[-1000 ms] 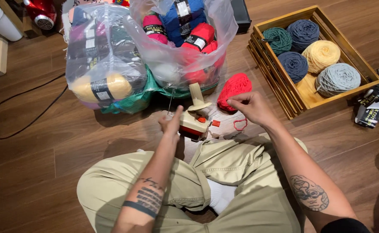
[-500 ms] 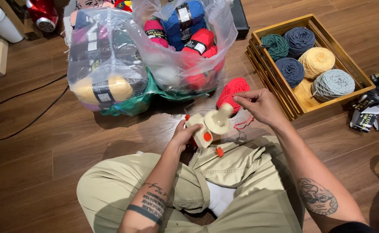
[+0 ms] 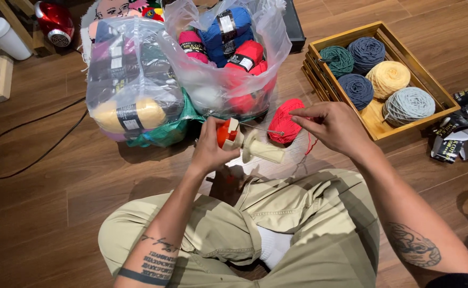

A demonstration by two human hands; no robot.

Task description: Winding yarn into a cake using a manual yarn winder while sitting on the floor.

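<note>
Your left hand (image 3: pixel 210 149) is clamped around the cream yarn winder (image 3: pixel 247 144), held tipped on its side above your lap; your right hand (image 3: pixel 332 127) pinches the red strand (image 3: pixel 309 143) from the red yarn ball (image 3: pixel 286 121) on the floor; five wound cakes fill the wooden tray (image 3: pixel 431 80); I judge this ball's winding not yet started, the spindle bare.

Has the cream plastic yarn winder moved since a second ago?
Yes. The left hand has lifted the cream yarn winder off the wooden floor and tipped it sideways, nearer the clear yarn bag.
</note>
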